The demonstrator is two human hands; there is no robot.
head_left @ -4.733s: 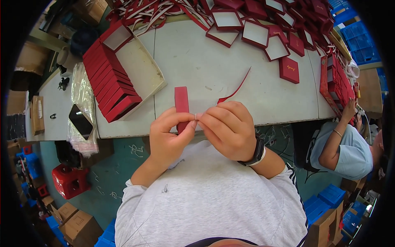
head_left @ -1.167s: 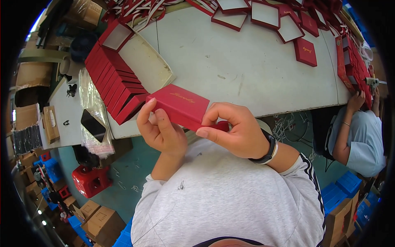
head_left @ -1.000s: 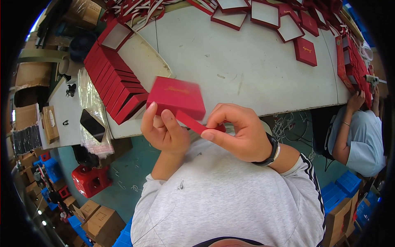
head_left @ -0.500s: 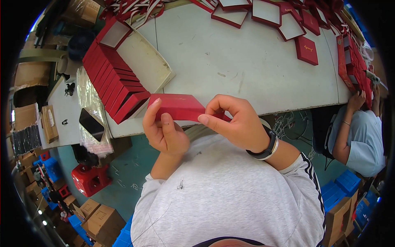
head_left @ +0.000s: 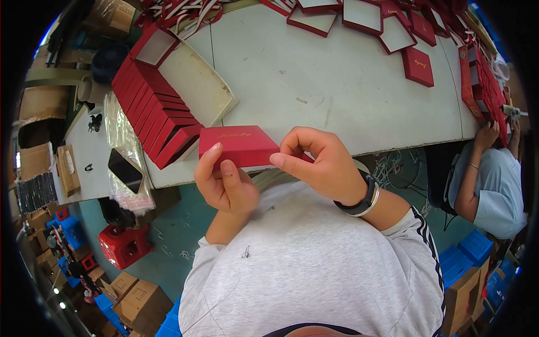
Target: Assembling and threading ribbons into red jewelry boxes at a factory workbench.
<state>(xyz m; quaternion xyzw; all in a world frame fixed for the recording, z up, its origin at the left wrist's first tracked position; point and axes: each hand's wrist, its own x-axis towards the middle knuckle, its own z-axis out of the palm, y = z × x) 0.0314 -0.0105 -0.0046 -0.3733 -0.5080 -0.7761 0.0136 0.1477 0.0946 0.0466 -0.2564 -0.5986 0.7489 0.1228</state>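
A red gift box with gold lettering on its top is held just over the near edge of the table. My left hand grips its left end, fingers bent along the front side. At the right end, my right hand pinches the box's corner between thumb and bent forefinger. A small red piece shows beside the right fingers; I cannot make out what it is. To the left of the box, a row of red boxes stands packed together in a shallow white tray.
Red box lids and bases lie along the far right of the table, red and white ribbons at the far left. A phone rests on plastic bags. A co-worker sits at right; a red stool stands lower left.
The held box has tilted slightly, so more of its lettered top shows. Both hands keep nearly the same place. The co-worker's hands have shifted a little.
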